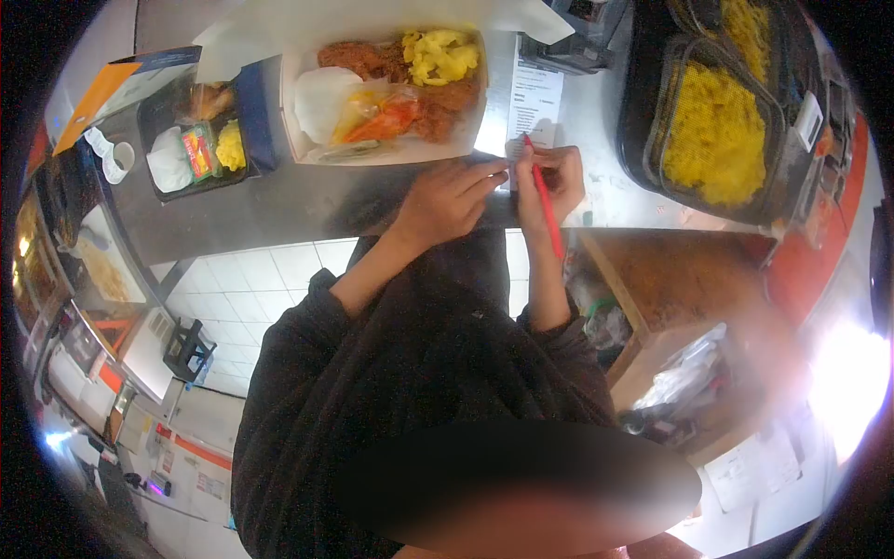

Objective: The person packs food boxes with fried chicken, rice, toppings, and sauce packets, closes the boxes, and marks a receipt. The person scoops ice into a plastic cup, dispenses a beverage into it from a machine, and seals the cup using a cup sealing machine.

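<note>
My right hand (551, 189) is closed around a red pen (544, 205), whose upper end lies over a printed paper slip (535, 98) on the metal counter. Beside it, my left hand (453, 200) has its fingers stretched toward the lower end of the slip, near the counter edge. Whether its fingertips press on the paper is too small to tell. Just above my left hand stands an open white box (382, 160) holding fried brown food (358, 61), yellow pieces (440, 58), a white wrapped bundle (328, 101) and a clear bag with orange contents (384, 114).
A smaller black tray (200, 189) with food sits in an open box at the left, beside a white cup (117, 161). Black baskets of yellow food (715, 130) stand at the right. Below the counter are a wooden shelf (689, 279) and a black stool (190, 352).
</note>
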Demonstrator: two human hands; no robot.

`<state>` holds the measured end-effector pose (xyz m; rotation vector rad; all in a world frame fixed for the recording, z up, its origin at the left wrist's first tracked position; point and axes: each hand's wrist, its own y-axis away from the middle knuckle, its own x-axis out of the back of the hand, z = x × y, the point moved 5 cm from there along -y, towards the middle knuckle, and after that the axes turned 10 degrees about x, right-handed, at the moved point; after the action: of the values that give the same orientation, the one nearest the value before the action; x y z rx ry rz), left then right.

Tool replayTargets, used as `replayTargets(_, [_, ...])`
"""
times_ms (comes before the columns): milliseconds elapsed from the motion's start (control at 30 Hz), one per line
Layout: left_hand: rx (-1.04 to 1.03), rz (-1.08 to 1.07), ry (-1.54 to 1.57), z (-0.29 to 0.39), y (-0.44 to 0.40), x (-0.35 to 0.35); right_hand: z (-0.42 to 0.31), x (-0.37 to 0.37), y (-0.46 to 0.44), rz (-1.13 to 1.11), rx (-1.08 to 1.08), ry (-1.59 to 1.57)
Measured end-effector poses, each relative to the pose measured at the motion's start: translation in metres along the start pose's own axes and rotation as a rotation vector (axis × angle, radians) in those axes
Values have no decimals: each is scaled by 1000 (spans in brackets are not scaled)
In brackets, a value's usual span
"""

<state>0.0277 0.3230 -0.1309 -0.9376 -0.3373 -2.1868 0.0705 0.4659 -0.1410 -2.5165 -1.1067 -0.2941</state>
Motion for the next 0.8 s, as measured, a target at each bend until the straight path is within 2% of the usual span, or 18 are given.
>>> replayTargets(133, [-45, 50, -43, 3, -1, 2, -7, -2, -1, -119, 116, 35])
replayTargets(200, [-45, 50, -39, 3, -2, 2, 5, 4, 1, 10, 13, 38])
replayTargets(333, [-48, 60, -31, 4, -2, 2, -5, 2, 2, -103, -8, -13])
replayTargets(400, [-49, 68, -22, 3, -4, 2, 6, 15, 11, 80, -25, -4])
replayTargets(433, [-44, 50, -32, 3, -4, 2, 10, 16, 15, 76, -25, -4])
replayTargets(500, [-46, 27, -39, 3, -4, 1, 7, 14, 14, 12, 22, -5])
replayTargets(533, [-39, 24, -60, 3, -3, 1, 2, 11, 14, -143, 36, 33])
replayTargets(800, [-34, 13, -85, 3, -1, -1, -8, 8, 2, -101, -51, -10])
